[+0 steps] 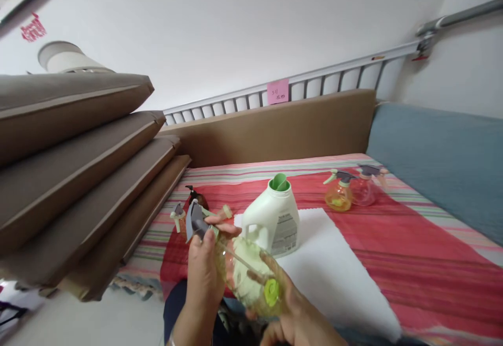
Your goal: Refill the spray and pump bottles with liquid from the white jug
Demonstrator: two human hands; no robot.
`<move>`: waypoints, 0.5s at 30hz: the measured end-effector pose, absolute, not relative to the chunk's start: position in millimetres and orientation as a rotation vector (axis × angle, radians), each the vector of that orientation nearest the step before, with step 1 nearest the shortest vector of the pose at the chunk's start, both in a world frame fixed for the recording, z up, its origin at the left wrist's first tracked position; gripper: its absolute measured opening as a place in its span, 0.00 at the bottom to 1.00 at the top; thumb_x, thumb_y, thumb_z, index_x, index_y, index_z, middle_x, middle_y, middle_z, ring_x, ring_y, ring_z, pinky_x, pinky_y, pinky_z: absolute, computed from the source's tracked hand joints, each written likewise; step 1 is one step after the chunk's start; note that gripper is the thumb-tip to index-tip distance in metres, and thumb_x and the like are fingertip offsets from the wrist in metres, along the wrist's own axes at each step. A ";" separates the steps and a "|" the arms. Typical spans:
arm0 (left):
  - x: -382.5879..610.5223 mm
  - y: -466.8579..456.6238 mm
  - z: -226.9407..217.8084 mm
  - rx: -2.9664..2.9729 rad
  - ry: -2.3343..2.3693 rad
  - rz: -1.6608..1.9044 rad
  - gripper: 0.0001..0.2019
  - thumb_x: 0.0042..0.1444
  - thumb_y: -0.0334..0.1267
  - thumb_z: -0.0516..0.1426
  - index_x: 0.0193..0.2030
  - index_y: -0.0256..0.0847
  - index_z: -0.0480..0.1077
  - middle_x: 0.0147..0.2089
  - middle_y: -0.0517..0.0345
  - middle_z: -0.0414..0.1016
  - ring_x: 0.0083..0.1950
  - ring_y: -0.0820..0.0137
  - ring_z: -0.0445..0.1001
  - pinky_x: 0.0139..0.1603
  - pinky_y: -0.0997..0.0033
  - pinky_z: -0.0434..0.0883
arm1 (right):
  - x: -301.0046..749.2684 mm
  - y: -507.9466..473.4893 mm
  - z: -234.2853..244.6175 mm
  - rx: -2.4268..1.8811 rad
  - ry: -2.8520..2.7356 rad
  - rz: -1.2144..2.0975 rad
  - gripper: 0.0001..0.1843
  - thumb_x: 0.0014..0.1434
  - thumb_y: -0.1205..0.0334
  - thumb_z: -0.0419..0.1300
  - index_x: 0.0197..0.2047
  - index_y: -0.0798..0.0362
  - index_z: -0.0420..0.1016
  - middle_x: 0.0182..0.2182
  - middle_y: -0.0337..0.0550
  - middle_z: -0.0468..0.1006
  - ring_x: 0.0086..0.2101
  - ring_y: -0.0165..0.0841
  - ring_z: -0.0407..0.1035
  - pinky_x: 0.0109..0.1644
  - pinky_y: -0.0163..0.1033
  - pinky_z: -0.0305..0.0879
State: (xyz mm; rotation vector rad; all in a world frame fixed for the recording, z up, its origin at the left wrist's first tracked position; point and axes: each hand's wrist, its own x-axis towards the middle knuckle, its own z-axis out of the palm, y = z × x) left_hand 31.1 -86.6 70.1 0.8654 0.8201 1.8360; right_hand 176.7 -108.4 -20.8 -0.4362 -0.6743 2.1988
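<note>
A see-through spray bottle [249, 272] with a yellowish tint is tilted on its side between my hands. Its grey spray head [198, 220] points up to the left, and a bright yellow-green round piece shows at its base. My left hand [206, 257] is closed around the neck just below the spray head. Around the lower body wraps my right hand [288, 293], partly blurred. Just beyond the bottle, a white detergent jug [271, 215] stands upright on a white sheet [330, 267], its green-lined mouth uncapped.
An orange spray bottle [338, 196] and a pink spray bottle [364, 188] stand at the right. Behind my left hand are a dark pump bottle [198, 197] and another small sprayer [178, 215]. Brown cushions [78, 178] are stacked at the left; a padded board [275, 131] lines the back.
</note>
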 end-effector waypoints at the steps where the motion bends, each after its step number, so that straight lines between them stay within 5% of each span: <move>1: 30.4 -87.2 69.5 0.876 0.845 1.838 0.16 0.49 0.47 0.62 0.40 0.41 0.68 0.31 0.58 0.76 0.37 0.66 0.76 0.45 0.66 0.70 | 175.9 -107.9 -22.1 -0.426 -0.725 2.086 0.53 0.39 0.42 0.70 0.64 0.41 0.50 0.55 0.52 0.66 0.39 0.41 0.73 0.25 0.36 0.70; 3: 30.2 -89.9 67.4 0.910 0.879 1.824 0.15 0.50 0.46 0.62 0.39 0.40 0.68 0.32 0.57 0.77 0.38 0.65 0.76 0.47 0.65 0.69 | 175.9 -106.8 -25.6 -0.375 -0.770 2.023 0.51 0.41 0.47 0.71 0.63 0.45 0.52 0.54 0.54 0.67 0.41 0.41 0.72 0.28 0.35 0.70; 9: 37.2 -100.8 59.3 1.031 0.895 1.723 0.13 0.53 0.46 0.60 0.40 0.40 0.68 0.32 0.55 0.78 0.38 0.64 0.75 0.50 0.60 0.65 | 181.7 -99.3 -58.0 -0.149 -0.658 2.433 0.37 0.44 0.39 0.66 0.56 0.43 0.67 0.46 0.46 0.77 0.31 0.34 0.75 0.35 0.36 0.69; 15: 35.5 -105.2 49.1 1.117 0.869 1.616 0.16 0.55 0.47 0.57 0.47 0.43 0.68 0.38 0.52 0.78 0.44 0.58 0.74 0.53 0.54 0.62 | 182.8 -102.8 -65.1 -0.399 -0.710 2.301 0.32 0.53 0.32 0.52 0.51 0.45 0.74 0.42 0.46 0.79 0.32 0.35 0.75 0.39 0.41 0.70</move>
